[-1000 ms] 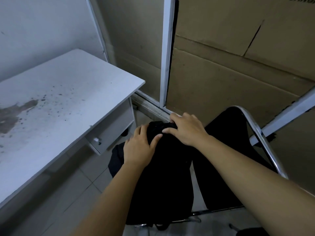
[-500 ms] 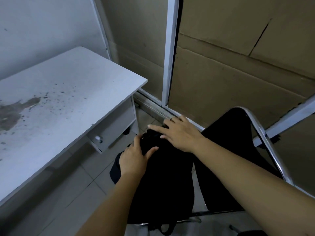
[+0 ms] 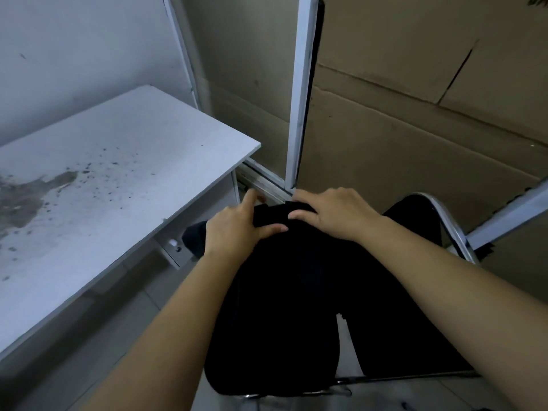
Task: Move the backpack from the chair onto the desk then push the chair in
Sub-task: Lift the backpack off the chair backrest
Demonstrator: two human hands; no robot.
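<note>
The black backpack stands upright in front of me over the chair seat, which it hides. My left hand grips its top left corner, thumb across the front and index finger stretched forward. My right hand curls over the top right edge. Behind the bag on the right is the chair, with a black backrest and a chrome frame. The white desk, its top stained dark, lies to the left, with its near corner close to my left hand.
A drawer with a small knob hangs under the desk edge. A white metal post and cardboard sheets close off the wall ahead. Tiled floor shows between desk and chair.
Both hands have closed on the top of the backpack and risen with it. The bag now sits higher and nearer to me than half a second ago.
</note>
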